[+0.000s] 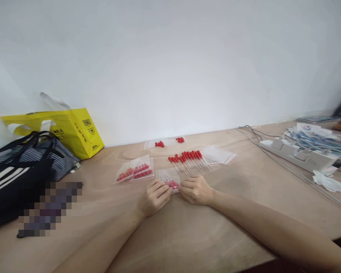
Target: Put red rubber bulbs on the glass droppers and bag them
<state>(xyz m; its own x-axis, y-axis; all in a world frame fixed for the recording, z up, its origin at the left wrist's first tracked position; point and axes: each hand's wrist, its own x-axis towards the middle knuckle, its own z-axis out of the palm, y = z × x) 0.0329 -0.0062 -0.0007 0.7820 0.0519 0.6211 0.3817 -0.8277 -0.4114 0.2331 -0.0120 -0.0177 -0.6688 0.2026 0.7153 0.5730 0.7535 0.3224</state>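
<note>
My left hand [155, 197] and my right hand [195, 190] pinch the near edge of a small clear zip bag [167, 175], one at each side. Inside that bag lie several white sticks with red tips, the tips toward me. Just beyond my right hand, a row of loose red-tipped sticks [191, 161] rests on the table, tips pointing away. To the left of the held bag are filled bags [142, 170] with red tips showing, overlapping each other. Behind the loose row, flat bags [217, 154] lie at the right.
More red-tipped sticks in bags [167, 143] lie by the wall. A yellow bag [85, 132] and a dark striped bag [17, 182] stand at the left. At the right are a power strip [298, 153], cables, a crumpled tissue [328, 181] and piled packets [324, 140].
</note>
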